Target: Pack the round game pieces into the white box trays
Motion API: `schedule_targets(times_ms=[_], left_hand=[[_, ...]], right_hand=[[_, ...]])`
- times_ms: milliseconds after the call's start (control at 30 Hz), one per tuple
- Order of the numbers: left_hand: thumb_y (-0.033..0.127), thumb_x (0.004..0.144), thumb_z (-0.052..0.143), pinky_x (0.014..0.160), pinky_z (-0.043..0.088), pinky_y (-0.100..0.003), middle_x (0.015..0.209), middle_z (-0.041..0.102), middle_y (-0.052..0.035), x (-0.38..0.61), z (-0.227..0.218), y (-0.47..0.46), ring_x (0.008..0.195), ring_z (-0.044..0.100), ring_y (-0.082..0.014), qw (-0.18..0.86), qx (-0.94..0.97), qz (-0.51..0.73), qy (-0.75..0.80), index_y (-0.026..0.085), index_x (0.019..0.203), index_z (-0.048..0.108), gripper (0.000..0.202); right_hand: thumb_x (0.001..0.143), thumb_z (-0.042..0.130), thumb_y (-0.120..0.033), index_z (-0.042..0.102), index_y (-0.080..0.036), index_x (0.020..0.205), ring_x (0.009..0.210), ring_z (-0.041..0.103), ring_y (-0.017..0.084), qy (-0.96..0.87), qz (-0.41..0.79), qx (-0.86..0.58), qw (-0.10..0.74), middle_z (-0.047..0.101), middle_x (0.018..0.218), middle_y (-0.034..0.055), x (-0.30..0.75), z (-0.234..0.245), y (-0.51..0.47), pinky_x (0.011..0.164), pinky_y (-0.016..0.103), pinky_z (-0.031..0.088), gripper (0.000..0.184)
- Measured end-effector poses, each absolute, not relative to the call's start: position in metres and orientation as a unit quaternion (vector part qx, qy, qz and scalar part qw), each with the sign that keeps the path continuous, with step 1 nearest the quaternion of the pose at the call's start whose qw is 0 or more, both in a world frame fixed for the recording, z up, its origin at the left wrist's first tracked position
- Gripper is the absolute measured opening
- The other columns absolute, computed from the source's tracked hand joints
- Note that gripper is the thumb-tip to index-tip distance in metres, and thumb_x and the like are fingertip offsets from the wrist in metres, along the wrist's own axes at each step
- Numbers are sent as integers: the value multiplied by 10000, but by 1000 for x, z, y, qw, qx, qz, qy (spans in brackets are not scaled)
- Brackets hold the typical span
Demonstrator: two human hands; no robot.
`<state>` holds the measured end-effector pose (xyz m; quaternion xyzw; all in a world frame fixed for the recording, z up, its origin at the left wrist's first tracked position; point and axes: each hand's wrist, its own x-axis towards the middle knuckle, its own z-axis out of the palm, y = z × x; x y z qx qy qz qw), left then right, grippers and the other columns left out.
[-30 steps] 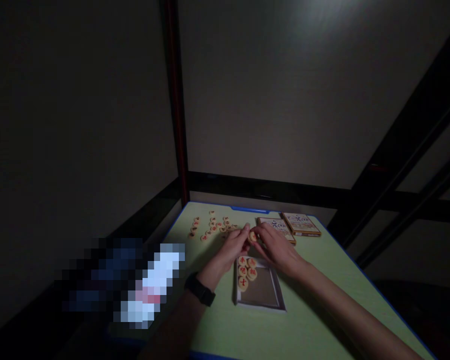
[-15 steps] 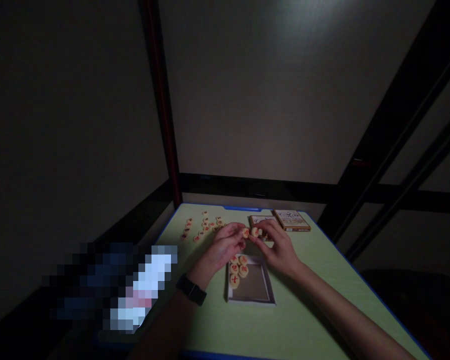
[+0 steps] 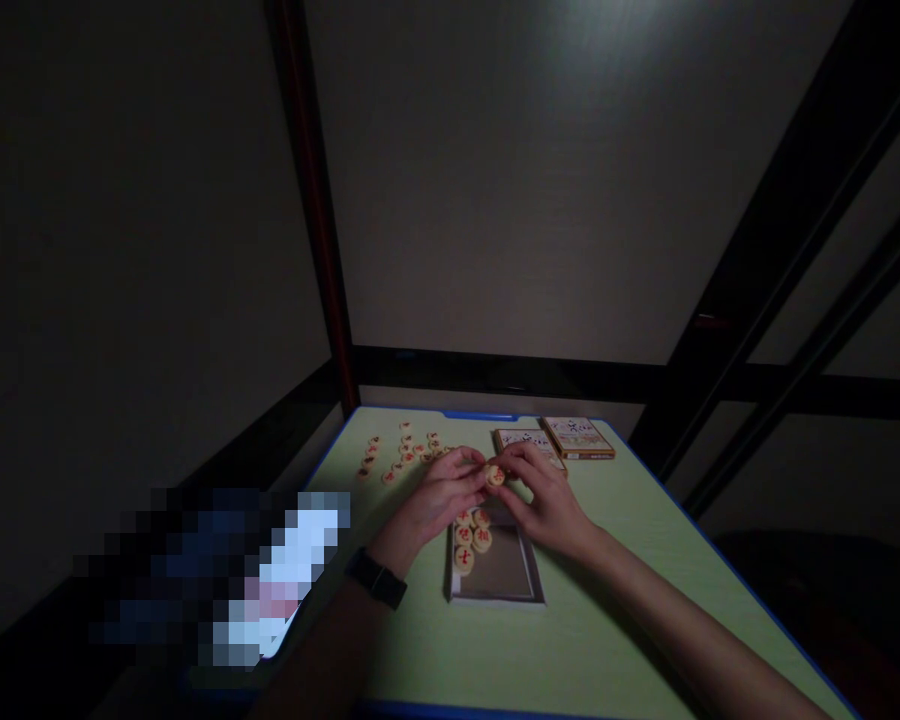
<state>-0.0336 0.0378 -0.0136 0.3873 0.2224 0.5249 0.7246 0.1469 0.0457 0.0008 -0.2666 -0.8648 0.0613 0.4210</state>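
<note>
Above the far edge of an open box tray (image 3: 499, 602), my left hand (image 3: 450, 495) and my right hand (image 3: 544, 500) meet at the fingertips. Between them is a round wooden Chinese chess piece (image 3: 496, 477) with a red character facing up. Both hands are closed on it; a second piece underneath, if there, is hidden. Several red-marked chess pieces (image 3: 463, 558) lie along the left side of the tray, and its right part shows bare grey bottom. My left wrist wears a dark watch (image 3: 376, 578).
Loose chess pieces (image 3: 407, 446), red and dark, lie scattered at the table's back left. Two printed boxes, a nearer box (image 3: 532, 442) and a farther box (image 3: 577, 438), lie at the back right. A blurred-out bright screen (image 3: 285, 575) is at the left edge of the green table (image 3: 607, 640).
The two chess pieces held apart, one in each hand, have come together; only one face shows now. My right hand has shifted left toward the left hand. The view has shifted slightly.
</note>
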Motion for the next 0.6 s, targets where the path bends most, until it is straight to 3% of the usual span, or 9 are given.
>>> schedule_targets(times_ms=[333, 500, 600], left_hand=[[244, 673, 832, 775, 466, -251, 860, 607, 1, -33, -13, 35, 801, 611, -117, 716, 404, 522, 227, 185, 899, 513, 395], [252, 643, 842, 819, 462, -277, 836, 624, -4, -38, -8, 34, 822, 631, -143, 706, 441, 507, 222, 189, 887, 519, 410], [339, 707, 779, 794, 460, -265, 900, 643, -41, -44, -2, 36, 865, 626, -157, 659, 471, 524, 263, 178, 885, 564, 323]], right_hand=[[952, 520, -290, 601, -211, 1165, 982, 623, 230, -862, 24, -256, 436, 673, 1051, 106, 144, -3, 43, 865, 402, 514, 241], [966, 488, -250, 602, -195, 1128, 940, 633, 224, -882, -23, -241, 404, 698, 1035, 115, 144, 6, 41, 836, 385, 510, 206], [969, 468, -258, 572, -188, 1165, 933, 638, 225, -893, 11, -274, 357, 690, 1035, 124, 151, 14, 30, 827, 383, 512, 233]])
